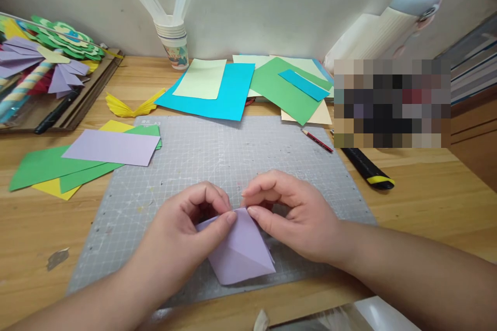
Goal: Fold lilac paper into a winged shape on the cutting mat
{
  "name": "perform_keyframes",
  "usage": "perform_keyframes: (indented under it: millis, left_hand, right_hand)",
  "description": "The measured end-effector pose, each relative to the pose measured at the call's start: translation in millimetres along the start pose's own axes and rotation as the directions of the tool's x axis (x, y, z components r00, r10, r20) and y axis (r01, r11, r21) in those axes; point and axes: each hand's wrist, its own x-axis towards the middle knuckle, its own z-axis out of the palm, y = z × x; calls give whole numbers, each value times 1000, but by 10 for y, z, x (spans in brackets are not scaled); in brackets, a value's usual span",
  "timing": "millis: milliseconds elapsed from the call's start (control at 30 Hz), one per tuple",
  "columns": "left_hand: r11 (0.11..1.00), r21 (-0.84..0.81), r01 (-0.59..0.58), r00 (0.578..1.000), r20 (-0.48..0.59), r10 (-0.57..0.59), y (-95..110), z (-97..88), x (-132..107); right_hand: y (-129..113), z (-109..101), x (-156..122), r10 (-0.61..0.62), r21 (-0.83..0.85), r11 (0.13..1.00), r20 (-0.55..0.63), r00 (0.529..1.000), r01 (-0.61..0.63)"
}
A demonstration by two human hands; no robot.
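Note:
A folded lilac paper (240, 251) lies on the grey cutting mat (186, 165) near its front edge. My left hand (190, 227) pinches the paper's upper left edge, thumb on top and fingers curled behind. Opposite it, my right hand (289, 212) pinches the upper right corner with thumb and forefinger. Both thumbs almost meet at the paper's top point. The far part of the fold is hidden behind my fingers.
Green, yellow and lilac sheets (89, 158) lie left of the mat. Blue and green sheets (248, 88) lie behind it, with a yellow folded piece (130, 106), a paper cup of strips (174, 44), a pencil (316, 140) and a black cutter (368, 170). Paper crafts (42, 62) are piled at far left.

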Motion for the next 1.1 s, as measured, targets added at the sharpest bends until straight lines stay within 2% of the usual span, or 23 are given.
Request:
perform_keyframes:
  millis: [300, 567, 633, 767, 867, 1000, 1100]
  left_hand:
    - [999, 32, -41, 999, -21, 42, 49, 20, 21]
    - [993, 104, -53, 997, -47, 58, 70, 49, 5]
    - [994, 107, -22, 996, -80, 31, 70, 49, 4]
    - [992, 117, 36, 996, -80, -27, 86, 23, -8]
    - [994, 106, 30, 990, -137, -15, 107, -6, -25]
    - [988, 149, -44, 989, -133, 64, 139, -5, -36]
    - [985, 160, -60, 993, -96, 76, 152, 21, -37]
  right_hand:
    - [-12, -16, -10, -25, 34, 999, 19, 1000, 24]
    - [-5, -4, -8, 0, -16, 1000, 29, 1000, 0]
    - [6, -3, -10, -31, -13, 999, 5, 1000, 31]
    - [-1, -2, -3, -118, -15, 993, -101, 988, 117]
    - [-31, -4, 12, -118, -10, 993, -130, 985, 118]
    - [-68, -15, 28, 5, -10, 1000, 2, 1000, -5]
    - [-90, -25, 29, 18, -54, 998, 129, 991, -11]
